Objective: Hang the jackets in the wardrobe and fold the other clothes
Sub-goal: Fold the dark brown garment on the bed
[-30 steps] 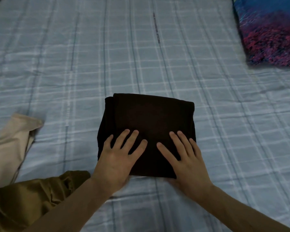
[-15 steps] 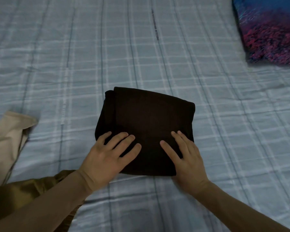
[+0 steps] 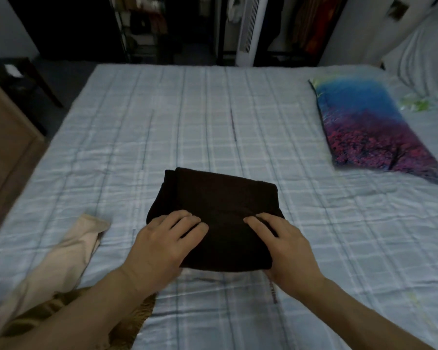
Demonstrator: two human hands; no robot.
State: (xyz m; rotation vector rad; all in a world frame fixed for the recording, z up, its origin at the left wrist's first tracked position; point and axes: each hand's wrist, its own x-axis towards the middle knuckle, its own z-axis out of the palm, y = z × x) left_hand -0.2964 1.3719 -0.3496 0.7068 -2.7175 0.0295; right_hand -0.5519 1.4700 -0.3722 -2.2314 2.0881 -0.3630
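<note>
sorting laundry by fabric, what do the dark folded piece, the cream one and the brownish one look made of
Dark folded garment: matte, thick-looking fabric, maybe knit or fleece; no sheen, soft rounded fold edges.
Cream garment: smooth, thin woven cloth, perhaps cotton; it lies flat with crisp edges.
Golden-brown garment: slightly glossy, satin-like or synthetic; highlights along its wrinkles. All are guesses in dim light.

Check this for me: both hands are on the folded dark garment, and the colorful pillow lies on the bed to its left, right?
Not quite. In the head view, the left hand and right hand are on the folded dark garment, but the colorful pillow lies to its right.
</note>
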